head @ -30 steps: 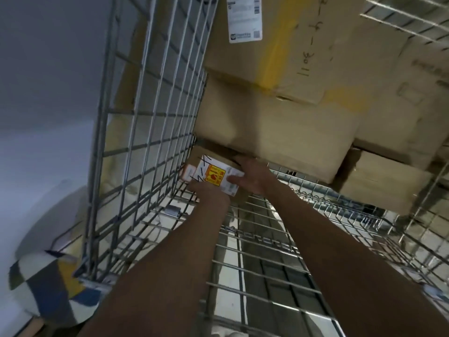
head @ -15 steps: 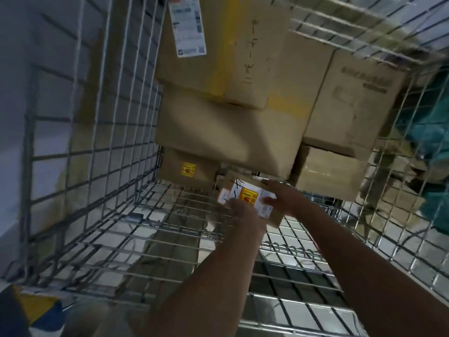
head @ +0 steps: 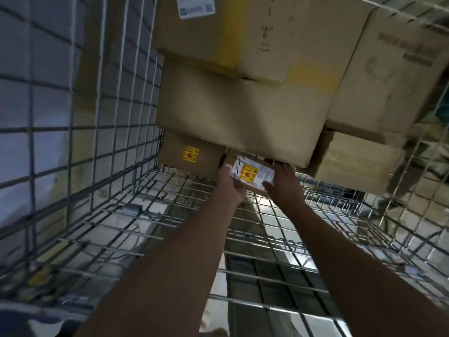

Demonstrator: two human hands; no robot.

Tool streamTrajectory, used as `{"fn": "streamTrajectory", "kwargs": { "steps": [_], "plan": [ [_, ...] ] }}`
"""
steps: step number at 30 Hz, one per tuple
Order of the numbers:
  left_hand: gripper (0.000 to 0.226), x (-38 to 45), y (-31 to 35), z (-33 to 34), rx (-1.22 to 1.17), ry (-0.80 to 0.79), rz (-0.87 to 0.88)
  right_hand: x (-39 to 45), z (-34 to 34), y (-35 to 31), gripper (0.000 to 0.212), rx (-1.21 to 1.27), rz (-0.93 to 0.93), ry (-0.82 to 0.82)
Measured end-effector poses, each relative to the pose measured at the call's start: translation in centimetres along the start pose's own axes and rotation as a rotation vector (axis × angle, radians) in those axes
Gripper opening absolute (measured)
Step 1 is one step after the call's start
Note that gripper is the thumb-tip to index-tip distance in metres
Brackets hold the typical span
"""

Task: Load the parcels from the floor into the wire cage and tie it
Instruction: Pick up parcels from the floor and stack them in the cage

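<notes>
Both my arms reach deep into the wire cage (head: 97,132). Between my hands is a small cardboard parcel (head: 252,172) with a white label and a yellow-and-red sticker. My left hand (head: 229,184) grips its left end, thumb on top. My right hand (head: 283,183) holds its right end, fingers curled over the far edge. The parcel sits low at the back of the cage floor, under the overhang of a large brown box (head: 243,117) and right of another small box (head: 192,154) with the same yellow sticker.
Stacked cardboard boxes fill the back of the cage: a yellow-taped one (head: 226,32) on top, a printed one (head: 393,69) at right, a smaller one (head: 357,164) below it. Bare wire floor (head: 267,239) lies in front. Mesh walls close both sides.
The parcel has moved with both hands from the left corner rightwards, past the other stickered box, and now sits under the large box's overhang. The view has swung right.
</notes>
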State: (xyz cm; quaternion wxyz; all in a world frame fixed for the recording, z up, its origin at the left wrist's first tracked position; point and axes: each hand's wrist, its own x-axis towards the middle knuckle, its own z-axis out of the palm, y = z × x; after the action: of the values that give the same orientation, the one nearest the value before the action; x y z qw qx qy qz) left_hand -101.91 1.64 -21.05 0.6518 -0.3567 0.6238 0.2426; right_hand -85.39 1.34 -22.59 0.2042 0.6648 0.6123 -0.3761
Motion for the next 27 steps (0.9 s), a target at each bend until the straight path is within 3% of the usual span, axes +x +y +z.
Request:
{"fn": "streamTrajectory", "kwargs": {
  "steps": [2,4,9,11,16,21,25,27],
  "plan": [
    [0.034,-2.8,0.0,0.0,0.121,0.029,0.05,-2.5,-1.5,-1.0,0.065,0.008,0.07,0.0],
    [0.039,-5.9,-0.2,0.2,0.388,0.061,0.118,-5.3,-3.2,-2.3,0.058,0.023,0.097,-0.028],
    [0.035,-15.7,-0.4,-0.5,1.611,0.036,0.607,-12.6,-9.5,-6.1,0.045,0.065,0.164,-0.12],
    [0.041,-19.3,-0.1,-1.4,1.882,0.012,0.715,-16.1,-12.4,-7.2,0.041,0.121,0.255,-0.116],
    [0.042,-30.0,-1.1,-1.0,2.197,-0.051,0.895,-25.5,-17.9,-8.0,0.038,0.143,0.325,0.006],
    [0.048,-38.6,-5.2,-1.5,2.501,-0.097,1.073,-36.1,-19.6,-7.9,0.04,0.284,0.387,0.227],
    [0.05,-43.5,-9.9,-2.0,2.451,-0.239,1.027,-44.1,-18.7,-7.0,0.05,0.42,0.457,0.337],
    [0.055,-44.8,-12.4,-2.2,2.48,-0.259,1.116,-48.0,-17.6,-5.9,0.052,0.522,0.515,0.371]
  ]
}}
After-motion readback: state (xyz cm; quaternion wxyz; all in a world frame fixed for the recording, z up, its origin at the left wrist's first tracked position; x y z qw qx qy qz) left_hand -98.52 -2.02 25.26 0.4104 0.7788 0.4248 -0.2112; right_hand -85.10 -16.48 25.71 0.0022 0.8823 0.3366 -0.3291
